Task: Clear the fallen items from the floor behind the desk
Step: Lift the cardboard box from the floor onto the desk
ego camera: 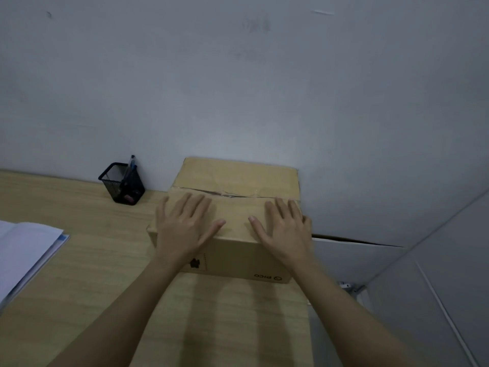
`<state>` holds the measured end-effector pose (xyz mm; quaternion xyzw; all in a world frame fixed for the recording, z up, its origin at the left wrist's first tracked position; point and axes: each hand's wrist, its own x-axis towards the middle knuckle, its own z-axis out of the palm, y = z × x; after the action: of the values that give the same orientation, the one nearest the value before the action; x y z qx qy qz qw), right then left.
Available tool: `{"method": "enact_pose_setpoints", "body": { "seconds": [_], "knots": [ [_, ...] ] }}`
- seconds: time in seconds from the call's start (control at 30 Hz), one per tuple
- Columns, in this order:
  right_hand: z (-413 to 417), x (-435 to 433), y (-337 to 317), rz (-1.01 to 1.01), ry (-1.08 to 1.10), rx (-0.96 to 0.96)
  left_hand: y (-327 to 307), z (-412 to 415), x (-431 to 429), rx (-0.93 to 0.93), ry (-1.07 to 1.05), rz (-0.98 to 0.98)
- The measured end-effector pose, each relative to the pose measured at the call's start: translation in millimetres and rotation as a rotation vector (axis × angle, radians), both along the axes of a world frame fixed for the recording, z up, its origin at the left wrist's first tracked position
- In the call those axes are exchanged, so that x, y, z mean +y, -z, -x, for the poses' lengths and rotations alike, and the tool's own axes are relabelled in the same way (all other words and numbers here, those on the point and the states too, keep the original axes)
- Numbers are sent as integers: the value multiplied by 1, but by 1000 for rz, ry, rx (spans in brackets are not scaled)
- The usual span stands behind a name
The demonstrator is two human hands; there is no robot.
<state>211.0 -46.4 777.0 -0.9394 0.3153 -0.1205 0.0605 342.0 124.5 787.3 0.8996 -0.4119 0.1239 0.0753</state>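
A closed brown cardboard box (238, 178) with a taped seam stands on the wooden desk (87, 260), its far side against the wall and its right side at the desk's right edge. My left hand (182, 226) lies flat on the box's top, on the near left part, fingers spread. On the near right part of the top rests my right hand (284, 229), also flat with fingers apart. Neither hand grips anything. The floor behind the desk is hidden from view.
A black mesh pen holder (122, 185) with pens stands against the wall (238, 88), left of the box. An open book or folder with white pages (23, 250) lies at the desk's left edge. Right of the desk are a white surface (352, 258) and grey panels.
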Motion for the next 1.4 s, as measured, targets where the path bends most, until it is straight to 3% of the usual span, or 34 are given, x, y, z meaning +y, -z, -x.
{"method": "enact_pose_setpoints", "body": {
  "seconds": [0.17, 0.3, 0.5, 0.57, 0.7, 1.07, 1.23, 1.3, 1.4],
  "knots": [
    [13, 4, -6, 37, -95, 141, 15, -4, 36, 176, -192, 69],
    [15, 5, -7, 36, -90, 171, 16, -12, 30, 274, -154, 181],
    [21, 4, -2, 101, -99, 167, 14, -20, 25, 267, -116, 182],
    [21, 5, -3, 55, -82, 75, 15, -17, 25, 258, -118, 190],
    [26, 14, 9, -310, 240, -374, 18, -15, 25, 251, -130, 208],
    [28, 4, 12, -342, 215, -351, 20, -16, 23, 263, -135, 209],
    [29, 6, 13, -458, 220, -450, 18, -8, 24, 236, -201, 171],
    [29, 5, 14, -529, 248, -527, 21, 1, 22, 285, -259, 240],
    [30, 7, 17, -588, 293, -624, 29, 21, 17, 489, -347, 537]
  ]
}}
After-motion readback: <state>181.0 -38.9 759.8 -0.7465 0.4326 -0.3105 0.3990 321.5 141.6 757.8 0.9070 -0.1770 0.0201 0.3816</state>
